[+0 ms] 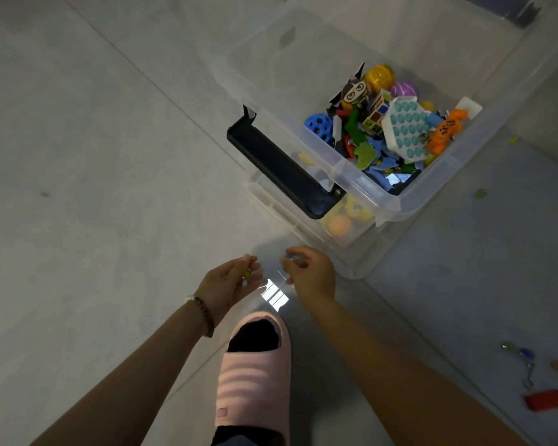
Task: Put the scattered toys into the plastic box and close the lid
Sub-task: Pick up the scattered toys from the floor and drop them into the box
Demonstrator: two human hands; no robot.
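Note:
The clear plastic box (361,185) stands open on the floor ahead, with several toys piled in its right end and a black latch handle (281,169) on its near side. My left hand (229,284) is cupped below the box and holds small pieces, one of them yellow. Close beside it, my right hand (310,272) pinches a tiny clear-blue piece at its fingertips. A red block (546,399), a keychain (525,365) and small flat pieces lie scattered at the lower right. The lid (464,284) appears to lie on the floor under and right of the box.
My foot in a pink slipper (255,375) stands on the tiled floor just below my hands. Green scraps (480,193) lie right of the box. A dark object (525,11) sits at the top right corner.

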